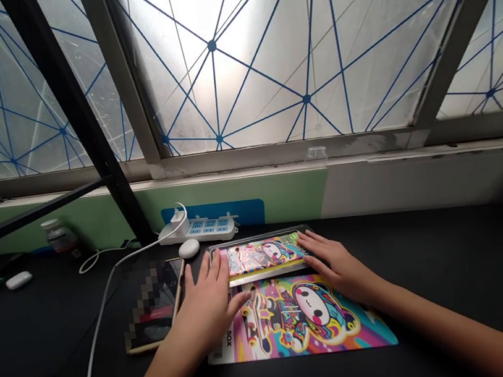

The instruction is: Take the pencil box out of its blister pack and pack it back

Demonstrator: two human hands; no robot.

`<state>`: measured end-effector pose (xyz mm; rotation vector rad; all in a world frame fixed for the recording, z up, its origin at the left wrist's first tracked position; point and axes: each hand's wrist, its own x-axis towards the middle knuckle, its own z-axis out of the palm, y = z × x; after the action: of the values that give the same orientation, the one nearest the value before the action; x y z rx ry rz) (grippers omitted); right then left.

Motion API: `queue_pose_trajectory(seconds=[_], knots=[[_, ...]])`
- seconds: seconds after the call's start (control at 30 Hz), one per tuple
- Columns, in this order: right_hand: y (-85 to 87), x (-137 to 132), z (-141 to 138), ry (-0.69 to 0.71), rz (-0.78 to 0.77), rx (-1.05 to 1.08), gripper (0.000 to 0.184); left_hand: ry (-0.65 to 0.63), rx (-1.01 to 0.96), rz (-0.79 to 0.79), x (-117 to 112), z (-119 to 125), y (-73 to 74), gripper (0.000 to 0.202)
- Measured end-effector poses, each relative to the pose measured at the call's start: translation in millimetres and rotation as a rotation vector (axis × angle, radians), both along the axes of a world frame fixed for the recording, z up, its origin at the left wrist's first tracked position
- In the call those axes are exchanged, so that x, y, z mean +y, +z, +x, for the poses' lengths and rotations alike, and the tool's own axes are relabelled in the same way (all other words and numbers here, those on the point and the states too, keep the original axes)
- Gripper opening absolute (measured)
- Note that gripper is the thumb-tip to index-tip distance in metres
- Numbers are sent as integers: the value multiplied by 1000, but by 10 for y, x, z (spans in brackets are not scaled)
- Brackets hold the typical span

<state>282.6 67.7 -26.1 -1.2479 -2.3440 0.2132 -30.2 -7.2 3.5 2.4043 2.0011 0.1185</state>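
Note:
A flat, colourful sheet with a cartoon character and the printed word "BOX" lies on the black table. Just beyond it is a shallow rectangular case with similar cartoon art and a pale front edge, set in or on a clear rim. My left hand rests with its fingers stretched over the case's left end, its thumb above the sheet. On the other side, my right hand has its fingers spread on the case's right end, palm near the sheet's upper right edge. Neither hand is closed around anything.
Left of my left hand lies a phone, partly blurred. A white cable runs from a power strip across the table. Near the strip sits a white rounded case. A bottle stands behind a black metal frame.

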Motion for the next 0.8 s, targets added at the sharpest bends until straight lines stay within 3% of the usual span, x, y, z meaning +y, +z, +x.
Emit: queue_pose_trajectory(seconds=[0.17, 0.27, 0.33, 0.43, 0.5, 0.63, 0.8], knots=[[74, -82, -44, 33, 286, -36, 38, -137, -105, 184, -22, 218, 124, 66], [170, -226, -115, 190, 411, 22, 28, -248, -208, 284, 48, 411, 203, 57], [219, -347, -184, 326, 415, 45, 25, -260, -255, 288, 136, 505, 207, 56], [252, -513, -295, 447, 298, -9, 27, -216, -276, 190, 268, 541, 140, 64], [257, -587, -354, 435, 154, -78, 36, -194, -231, 126, 319, 498, 78, 68], [256, -637, -416, 302, -98, -154, 54, -224, -129, 80, 343, 334, 5, 67], [241, -635, -443, 116, -177, -148, 55, -254, -129, 57, 370, 192, -16, 65]])
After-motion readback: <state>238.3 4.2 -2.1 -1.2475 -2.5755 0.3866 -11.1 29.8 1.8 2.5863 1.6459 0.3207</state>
